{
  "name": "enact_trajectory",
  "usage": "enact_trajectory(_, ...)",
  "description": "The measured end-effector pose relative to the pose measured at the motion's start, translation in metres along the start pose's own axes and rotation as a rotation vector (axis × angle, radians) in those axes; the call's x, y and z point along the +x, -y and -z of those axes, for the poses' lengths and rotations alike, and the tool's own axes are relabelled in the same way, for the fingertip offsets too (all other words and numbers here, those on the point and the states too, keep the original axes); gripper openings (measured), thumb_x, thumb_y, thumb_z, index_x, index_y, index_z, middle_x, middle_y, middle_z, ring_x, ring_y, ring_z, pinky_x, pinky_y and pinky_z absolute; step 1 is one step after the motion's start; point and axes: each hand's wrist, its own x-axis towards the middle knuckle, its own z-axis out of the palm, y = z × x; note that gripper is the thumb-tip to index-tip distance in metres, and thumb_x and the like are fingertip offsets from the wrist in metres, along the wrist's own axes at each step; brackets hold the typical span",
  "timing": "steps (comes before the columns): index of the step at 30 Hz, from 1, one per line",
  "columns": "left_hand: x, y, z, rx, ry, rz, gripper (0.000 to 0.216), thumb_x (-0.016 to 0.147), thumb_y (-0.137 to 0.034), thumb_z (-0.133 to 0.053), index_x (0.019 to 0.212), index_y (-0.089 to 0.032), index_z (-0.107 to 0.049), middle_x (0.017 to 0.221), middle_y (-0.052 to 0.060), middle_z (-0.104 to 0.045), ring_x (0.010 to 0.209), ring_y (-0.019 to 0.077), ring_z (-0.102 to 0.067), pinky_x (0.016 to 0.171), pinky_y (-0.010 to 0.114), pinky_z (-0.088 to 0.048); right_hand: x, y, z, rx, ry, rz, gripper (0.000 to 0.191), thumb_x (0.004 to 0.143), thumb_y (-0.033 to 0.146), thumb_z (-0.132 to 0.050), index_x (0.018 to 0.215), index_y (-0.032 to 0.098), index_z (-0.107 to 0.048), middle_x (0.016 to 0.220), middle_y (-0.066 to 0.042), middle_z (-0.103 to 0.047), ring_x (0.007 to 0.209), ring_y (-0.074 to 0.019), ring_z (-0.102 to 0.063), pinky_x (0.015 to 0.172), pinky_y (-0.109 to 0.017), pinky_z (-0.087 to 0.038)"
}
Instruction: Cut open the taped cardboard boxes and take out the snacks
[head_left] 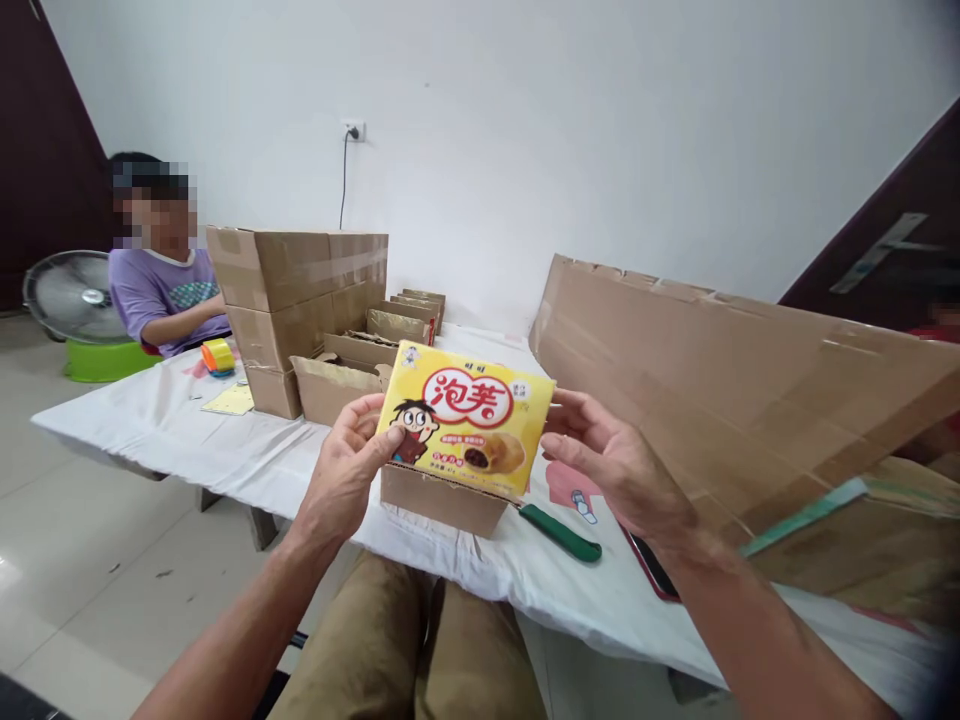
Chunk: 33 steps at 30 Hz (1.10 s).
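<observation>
I hold a yellow snack box (465, 418) with a red logo and a cartoon face up in front of me. My left hand (346, 468) grips its left edge, thumb on the front. My right hand (616, 462) holds its right edge with the fingers curled behind it. Right below the snack box sits a small open cardboard carton (442, 500) on the white-covered table (225, 450).
A green-handled tool (561, 533) and a phone (651, 566) lie by my right wrist. Stacked cardboard boxes (296, 300) and several open cartons stand at the back left. A big flat cardboard sheet (750, 380) leans at right. Another person (161, 290) sits far left near a fan (71, 295).
</observation>
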Motion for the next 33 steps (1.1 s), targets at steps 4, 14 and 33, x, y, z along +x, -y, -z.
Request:
enact_trajectory(4, 0.02, -0.015, -0.024, -0.033, 0.095, -0.135, 0.061, 0.07, -0.042, -0.091, 0.115, -0.021, -0.056, 0.088, 0.001, -0.078, 0.075, 0.0172, -0.075, 0.076, 0.032, -0.06, 0.006, 0.016, 0.004, -0.02, -0.217, 0.109, 0.047, 0.08, 0.044, -0.079, 0.12, 0.024, -0.066, 0.114, -0.007, -0.075, 0.1, -0.0239, -0.071, 0.071, -0.033, -0.059)
enact_trajectory(14, 0.016, -0.036, 0.001, 0.049, 0.211, -0.139, 0.057, 0.074, -0.032, -0.088, 0.123, -0.019, -0.061, 0.108, 0.008, -0.079, 0.097, 0.0248, -0.076, 0.088, 0.041, -0.062, -0.006, 0.039, -0.017, 0.031, -0.291, 0.168, 0.046, 0.073, 0.038, -0.084, 0.114, 0.027, -0.066, 0.11, -0.004, -0.073, 0.094, -0.021, -0.069, 0.08, -0.036, -0.06)
enact_trajectory(33, -0.015, -0.039, 0.254, 0.397, -0.168, 0.182, 0.059, 0.061, -0.029, -0.094, 0.114, -0.014, -0.071, 0.113, 0.016, -0.078, 0.098, 0.0292, -0.076, 0.085, 0.04, -0.063, 0.019, -0.085, -0.277, -0.12, 0.089, 0.119, 0.057, 0.082, 0.021, -0.055, 0.139, 0.022, -0.05, 0.132, -0.012, -0.064, 0.109, -0.0268, -0.064, 0.095, -0.044, -0.055)
